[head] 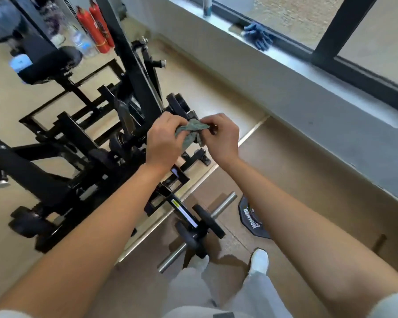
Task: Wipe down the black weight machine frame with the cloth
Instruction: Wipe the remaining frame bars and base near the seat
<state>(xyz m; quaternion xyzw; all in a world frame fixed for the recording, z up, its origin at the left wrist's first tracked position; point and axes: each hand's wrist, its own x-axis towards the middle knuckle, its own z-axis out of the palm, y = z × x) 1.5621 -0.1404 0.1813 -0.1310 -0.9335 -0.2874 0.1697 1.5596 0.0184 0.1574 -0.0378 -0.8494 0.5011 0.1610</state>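
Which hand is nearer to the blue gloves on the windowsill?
Right. The right hand pinches the cloth on the side toward the blue gloves; the left hand holds the same cloth, farther from them, over the black frame.

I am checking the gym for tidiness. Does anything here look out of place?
Blue fabric gloves lie loose on the pale window sill. A black lettered weight plate lies flat on the brown floor near the grey wall. Nothing looks spilled or broken.

Gym, weight machine (83, 138), plate pegs (223, 204)
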